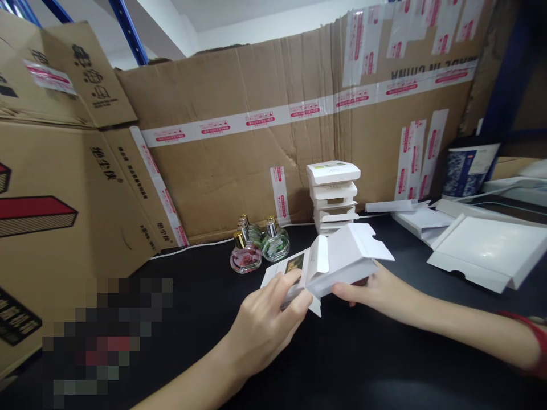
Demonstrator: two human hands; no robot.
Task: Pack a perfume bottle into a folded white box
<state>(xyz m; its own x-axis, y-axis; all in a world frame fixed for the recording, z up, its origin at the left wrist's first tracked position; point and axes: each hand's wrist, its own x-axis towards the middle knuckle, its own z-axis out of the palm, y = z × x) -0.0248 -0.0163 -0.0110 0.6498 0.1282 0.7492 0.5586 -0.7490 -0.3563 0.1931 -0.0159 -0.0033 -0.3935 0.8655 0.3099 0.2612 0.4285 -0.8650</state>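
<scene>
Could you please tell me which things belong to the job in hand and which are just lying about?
Probably belonging:
- white packaging being held
- stacked white boxes
- loose white cartons
- capped bottles

Probably incidental:
- patterned tub
- white cable
- brown cardboard

- Carton [342,270] between the left fingers [282,287] and the right fingers [350,292], over the table [367,364].
- Bottles [247,260] on the table, beyond the left fingers and a little left.
- Stacked boxes [335,191] beyond the right fingers, before the cardboard wall [235,176].
- Loose cartons [491,250] right of the right fingers; tub [465,171] behind them.
- Large box [51,165] well left of the left fingers.
</scene>
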